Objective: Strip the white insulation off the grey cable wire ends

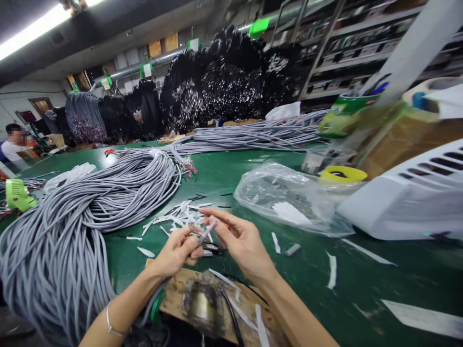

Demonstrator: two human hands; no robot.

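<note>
Nearest my head camera, at the bottom edge, sits a worn wooden board [177,294] carrying a metal block [203,306]. The biggest thing I have is the green tabletop [361,284]. On it, to the left, a heavy bundle of grey cables [61,241] spreads in loops and spills toward me; to the right lies a clear plastic bag [260,193].

My two hands are close together above the near edge. The left hand [177,250] has its thumb and fingers clamped on a grey cable end [207,233], which points up toward the right hand [242,238]. That hand's thumb and fingertips are bent around the tip; I can't tell whether they grip it.

Smaller still are the white strips [184,212] littered behind the hands and a short grey tube piece [292,249] by itself to the right.

My worries: a loose left pinch could let the cable twist or slip; the bundle's weight could drag it back; a stray strip could catch under the fingers.
</note>
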